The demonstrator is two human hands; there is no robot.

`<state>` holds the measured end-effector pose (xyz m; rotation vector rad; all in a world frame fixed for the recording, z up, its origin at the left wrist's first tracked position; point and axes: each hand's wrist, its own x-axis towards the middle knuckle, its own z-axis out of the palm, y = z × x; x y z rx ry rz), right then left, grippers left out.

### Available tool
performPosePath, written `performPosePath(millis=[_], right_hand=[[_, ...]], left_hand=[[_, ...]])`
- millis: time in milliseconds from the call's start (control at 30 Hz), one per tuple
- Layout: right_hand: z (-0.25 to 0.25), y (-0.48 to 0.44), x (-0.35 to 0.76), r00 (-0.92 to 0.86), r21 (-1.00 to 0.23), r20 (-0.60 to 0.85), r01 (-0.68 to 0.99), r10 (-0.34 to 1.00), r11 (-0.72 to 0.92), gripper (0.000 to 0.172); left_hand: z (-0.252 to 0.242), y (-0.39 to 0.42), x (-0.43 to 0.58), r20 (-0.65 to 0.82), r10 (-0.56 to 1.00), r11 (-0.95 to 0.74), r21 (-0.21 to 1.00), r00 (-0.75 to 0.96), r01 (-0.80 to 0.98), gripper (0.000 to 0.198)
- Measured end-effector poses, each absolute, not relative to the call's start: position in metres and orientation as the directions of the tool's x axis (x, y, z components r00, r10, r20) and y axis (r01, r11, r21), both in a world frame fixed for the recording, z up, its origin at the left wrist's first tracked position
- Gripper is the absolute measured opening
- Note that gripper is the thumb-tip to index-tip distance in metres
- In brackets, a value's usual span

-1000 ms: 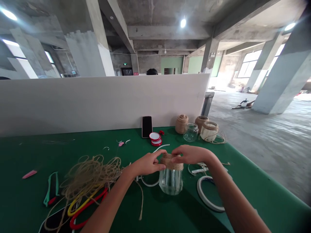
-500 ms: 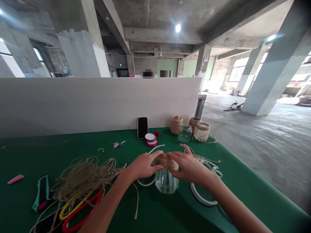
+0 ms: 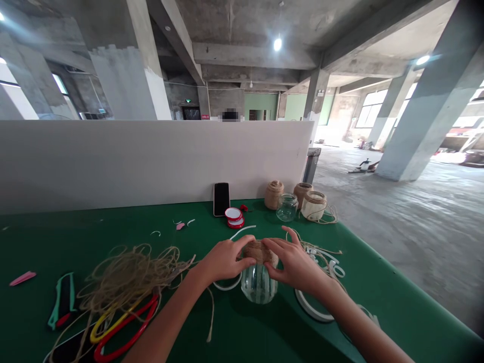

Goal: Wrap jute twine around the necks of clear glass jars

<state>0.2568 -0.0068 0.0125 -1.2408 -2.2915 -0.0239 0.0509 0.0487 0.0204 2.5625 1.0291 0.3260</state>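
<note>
In front of me a clear glass jar stands on the green table, its upper part wrapped in brown twine. My left hand grips the wrapped part from the left, thumb in front and fingers behind. On the opposite side my right hand presses its fingers and thumb to the twine, one finger raised. Beneath the right forearm lies a roll of white tape. A loose twine end trails on the table below my left hand.
Tangled twine, red-and-yellow-handled scissors and a green-and-black cutter lie left. Behind are a phone, red-rimmed tape rolls, a bare glass jar and twine-wrapped jars. A white partition borders the table's back.
Both hands stay on the twine-wrapped top of the jar. My right hand has shifted slightly, and the view has moved a little.
</note>
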Motion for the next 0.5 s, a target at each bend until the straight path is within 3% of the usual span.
performPosePath(millis=[100, 200, 300, 500], right_hand=[[0.024, -0.004, 0.256, -0.412, -0.316, 0.362, 0.790, 0.836, 0.526, 0.022], [0.033, 0.004, 0.252, -0.394, -0.353, 0.232, 0.818, 0.890, 0.454, 0.034], [0.035, 0.012, 0.248, -0.384, -0.333, 0.198, 0.839, 0.902, 0.431, 0.035], [0.027, 0.021, 0.249, -0.368, -0.499, 0.174, 0.767, 0.914, 0.404, 0.044]], left_hand=[[0.024, 0.044, 0.054, 0.067, 0.688, -0.682, 0.398, 0.722, 0.613, 0.056], [0.028, 0.040, 0.057, 0.061, 0.676, -0.692, 0.392, 0.734, 0.605, 0.053], [0.028, 0.038, 0.058, 0.048, 0.683, -0.684, 0.393, 0.729, 0.615, 0.051], [0.025, 0.042, 0.055, 0.007, 0.704, -0.642, 0.433, 0.710, 0.633, 0.056]])
